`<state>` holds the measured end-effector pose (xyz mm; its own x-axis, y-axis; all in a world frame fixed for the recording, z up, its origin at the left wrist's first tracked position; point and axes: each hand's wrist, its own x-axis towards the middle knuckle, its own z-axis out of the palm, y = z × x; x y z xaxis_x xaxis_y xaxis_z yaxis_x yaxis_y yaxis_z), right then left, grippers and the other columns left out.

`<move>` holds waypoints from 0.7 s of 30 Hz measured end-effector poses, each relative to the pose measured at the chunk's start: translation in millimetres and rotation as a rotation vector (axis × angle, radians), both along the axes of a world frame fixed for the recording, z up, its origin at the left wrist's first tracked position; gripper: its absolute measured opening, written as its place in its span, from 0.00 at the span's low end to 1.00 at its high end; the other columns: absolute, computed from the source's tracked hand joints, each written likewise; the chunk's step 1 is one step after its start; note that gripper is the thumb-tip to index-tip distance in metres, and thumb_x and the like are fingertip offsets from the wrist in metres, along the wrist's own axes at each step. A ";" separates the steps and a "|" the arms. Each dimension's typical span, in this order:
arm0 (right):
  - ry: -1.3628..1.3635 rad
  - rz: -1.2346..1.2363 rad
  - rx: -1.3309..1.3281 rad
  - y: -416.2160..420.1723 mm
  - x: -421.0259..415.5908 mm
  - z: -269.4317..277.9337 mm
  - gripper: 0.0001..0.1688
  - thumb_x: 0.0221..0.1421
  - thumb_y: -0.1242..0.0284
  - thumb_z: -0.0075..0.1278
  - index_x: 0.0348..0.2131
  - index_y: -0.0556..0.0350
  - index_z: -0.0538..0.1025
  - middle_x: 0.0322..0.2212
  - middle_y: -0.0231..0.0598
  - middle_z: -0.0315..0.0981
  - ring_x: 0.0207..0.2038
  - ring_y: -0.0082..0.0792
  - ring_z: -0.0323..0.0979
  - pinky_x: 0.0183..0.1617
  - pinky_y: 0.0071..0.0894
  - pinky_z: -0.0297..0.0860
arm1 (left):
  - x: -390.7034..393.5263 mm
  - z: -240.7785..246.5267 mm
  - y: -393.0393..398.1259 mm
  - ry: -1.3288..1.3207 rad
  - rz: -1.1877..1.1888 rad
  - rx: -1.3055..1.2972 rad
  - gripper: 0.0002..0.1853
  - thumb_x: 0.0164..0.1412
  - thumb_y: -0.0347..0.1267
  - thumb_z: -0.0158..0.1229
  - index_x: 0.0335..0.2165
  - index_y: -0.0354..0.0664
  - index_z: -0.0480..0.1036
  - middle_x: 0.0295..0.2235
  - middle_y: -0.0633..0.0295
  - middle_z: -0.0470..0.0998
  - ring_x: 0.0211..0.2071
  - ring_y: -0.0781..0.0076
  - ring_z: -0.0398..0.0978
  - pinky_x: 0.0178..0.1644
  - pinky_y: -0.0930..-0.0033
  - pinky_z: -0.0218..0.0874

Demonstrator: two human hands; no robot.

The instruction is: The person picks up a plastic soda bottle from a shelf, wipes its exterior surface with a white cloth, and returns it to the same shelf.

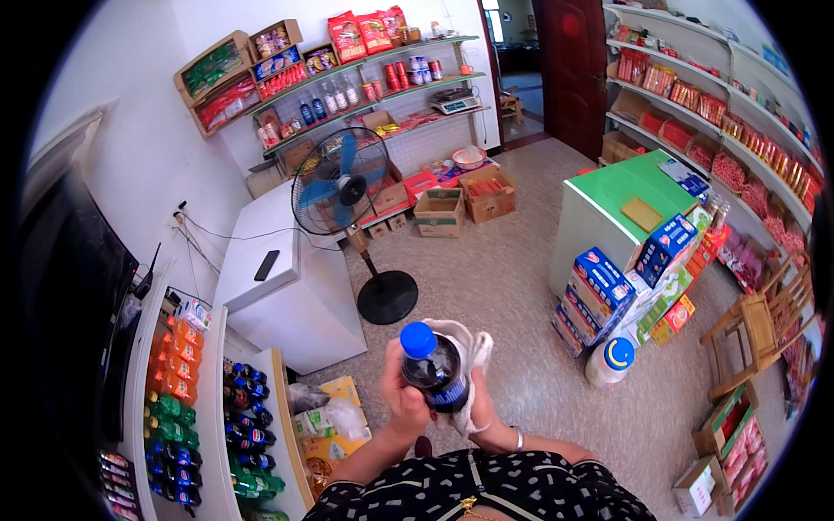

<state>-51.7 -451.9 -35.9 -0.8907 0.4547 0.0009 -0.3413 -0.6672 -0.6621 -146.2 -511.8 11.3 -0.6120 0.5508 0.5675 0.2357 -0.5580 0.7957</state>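
A plastic bottle of dark cola with a blue cap is held upright in front of my chest. My left hand grips the bottle from the left side, thumb across its front. A white cloth wraps around the back and right side of the bottle and hangs down. My right hand, with a silver bracelet at the wrist, presses the cloth against the bottle's right side. Its fingers are largely hidden behind the cloth.
Shelves of bottled drinks stand at the lower left, near a white chest cabinet and a pedestal fan. Stacked blue boxes, a large jar and a green-topped counter are to the right, with a wooden chair beyond.
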 end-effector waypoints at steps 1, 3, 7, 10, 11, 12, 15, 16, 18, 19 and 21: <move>-0.040 -0.173 0.077 -2.3 -2.2 -6.6 0.35 0.56 0.48 0.24 0.47 0.58 0.62 0.33 0.44 0.69 0.32 0.34 0.68 0.34 0.32 0.66 | 5.4 2.2 -0.9 0.038 0.041 -0.032 0.47 0.41 0.57 0.58 0.48 0.29 0.55 0.42 0.56 0.65 0.42 0.71 0.65 0.47 0.71 0.56; -0.118 -0.512 0.223 -9.5 -8.0 -11.6 0.31 0.57 0.52 0.30 0.46 0.62 0.62 0.35 0.42 0.67 0.38 0.32 0.66 0.42 0.30 0.63 | 26.1 17.7 -6.8 0.111 0.131 -0.103 0.48 0.40 0.55 0.60 0.48 0.30 0.54 0.41 0.57 0.64 0.42 0.72 0.64 0.47 0.71 0.55; -0.211 -0.202 0.493 -11.4 11.8 10.0 0.35 0.57 0.54 0.29 0.52 0.67 0.54 0.48 0.46 0.56 0.51 0.34 0.54 0.55 0.31 0.50 | 30.0 21.7 -19.3 -0.148 0.195 -0.104 0.40 0.42 0.38 0.60 0.51 0.37 0.50 0.39 0.58 0.64 0.41 0.71 0.64 0.48 0.70 0.55; -0.138 -0.201 0.543 -21.1 4.6 3.4 0.36 0.57 0.52 0.27 0.51 0.68 0.56 0.48 0.47 0.57 0.51 0.33 0.54 0.54 0.31 0.51 | 19.6 18.0 -22.5 -0.421 0.027 0.071 0.29 0.45 0.41 0.54 0.44 0.37 0.58 0.36 0.55 0.67 0.36 0.67 0.68 0.42 0.67 0.60; -0.177 -0.186 0.520 -22.6 1.4 0.3 0.36 0.58 0.52 0.26 0.50 0.68 0.56 0.48 0.47 0.57 0.51 0.33 0.54 0.54 0.31 0.51 | 22.5 26.4 -20.5 -0.471 0.014 0.122 0.29 0.44 0.45 0.54 0.40 0.35 0.60 0.33 0.54 0.69 0.34 0.65 0.69 0.39 0.66 0.63; -0.289 -0.060 0.451 -22.1 1.2 1.5 0.35 0.59 0.53 0.24 0.50 0.68 0.57 0.48 0.46 0.58 0.52 0.33 0.54 0.55 0.31 0.51 | 21.0 26.0 -21.4 -0.445 0.019 0.143 0.30 0.44 0.47 0.54 0.40 0.35 0.61 0.33 0.54 0.69 0.34 0.66 0.69 0.39 0.66 0.62; -0.227 -0.139 0.294 -38.1 -12.4 10.4 0.36 0.60 0.51 0.21 0.50 0.67 0.58 0.46 0.42 0.61 0.49 0.31 0.58 0.53 0.27 0.53 | 12.5 20.1 -27.6 -0.332 0.083 0.170 0.34 0.44 0.54 0.54 0.38 0.35 0.62 0.32 0.55 0.69 0.33 0.68 0.69 0.36 0.68 0.62; -0.198 -0.076 0.190 -39.0 -17.4 7.5 0.37 0.60 0.51 0.21 0.51 0.66 0.57 0.46 0.42 0.60 0.49 0.31 0.57 0.54 0.28 0.53 | 9.2 16.6 -30.7 -0.274 0.123 0.149 0.36 0.44 0.56 0.53 0.38 0.35 0.62 0.32 0.55 0.69 0.33 0.68 0.69 0.36 0.69 0.62; -0.143 0.058 -0.019 -41.3 -30.2 -0.7 0.37 0.59 0.51 0.21 0.52 0.65 0.56 0.48 0.42 0.59 0.51 0.31 0.56 0.55 0.28 0.52 | 5.8 21.5 -38.7 -0.164 0.211 0.102 0.38 0.45 0.61 0.49 0.38 0.34 0.62 0.32 0.55 0.69 0.32 0.71 0.69 0.35 0.72 0.61; -0.177 0.046 0.138 -45.8 -30.7 1.2 0.37 0.59 0.51 0.21 0.53 0.65 0.54 0.49 0.43 0.57 0.52 0.31 0.55 0.55 0.28 0.51 | 1.7 18.5 -46.7 -0.169 0.237 0.071 0.38 0.46 0.61 0.49 0.38 0.34 0.62 0.32 0.55 0.69 0.32 0.71 0.69 0.35 0.72 0.61; -0.233 0.020 0.454 -56.6 -30.0 12.0 0.37 0.59 0.51 0.22 0.54 0.65 0.51 0.52 0.44 0.54 0.54 0.31 0.53 0.57 0.28 0.49 | -8.0 10.6 -66.2 -0.179 0.287 0.009 0.37 0.48 0.60 0.47 0.39 0.34 0.61 0.32 0.56 0.70 0.32 0.72 0.69 0.35 0.73 0.61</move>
<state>-81.7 -508.5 -23.9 -0.8994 0.4372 -0.0058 -0.1397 -0.3000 -0.9437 -154.2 -578.1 21.9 -0.8320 0.3368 0.4409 0.2411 -0.4962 0.8341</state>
